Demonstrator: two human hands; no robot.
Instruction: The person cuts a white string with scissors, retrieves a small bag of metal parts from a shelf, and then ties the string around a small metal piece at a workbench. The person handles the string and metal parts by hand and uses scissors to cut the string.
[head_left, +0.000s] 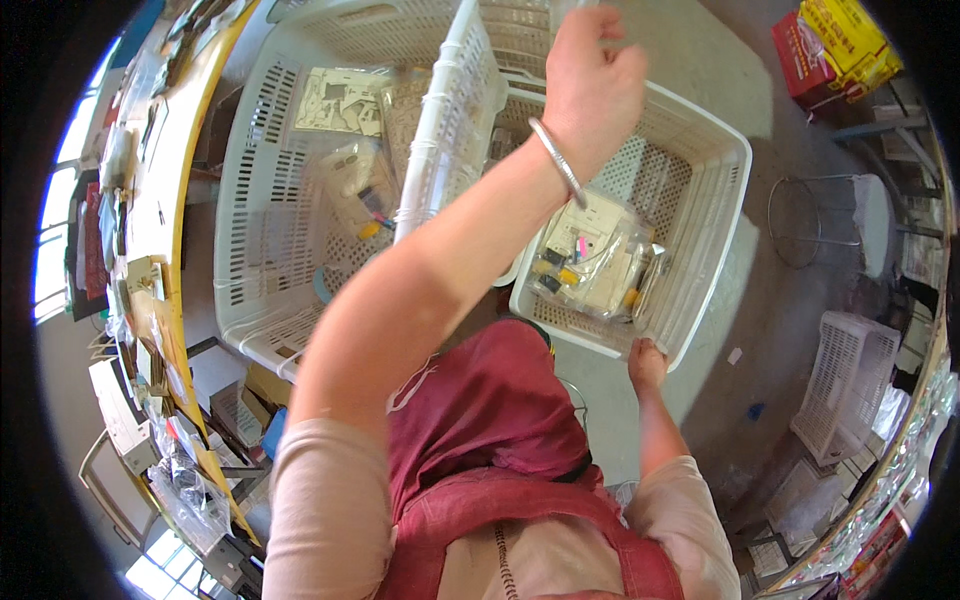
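Observation:
Two white perforated plastic baskets stand side by side in front of me. My right hand (648, 364) is closed on the near rim of the right basket (725, 230), close to its corner. Inside lie clear plastic bags (600, 265) with flat pale sheets and small yellow, black and pink parts. My left arm, wearing a silver bangle (557, 160), reaches across both baskets. My left hand (597, 85) is above the far side of the right basket, its fingers curled; whatever they hold, if anything, is hidden. More bagged parts (350, 185) lie in the larger left basket (250, 215).
A cluttered workbench with a yellow edge (190, 160) runs along the left. On the right are a round stool (870, 225), another white basket (845, 385) on the floor, and a red and yellow bag (840, 55) farther back. Shelving lines the right edge.

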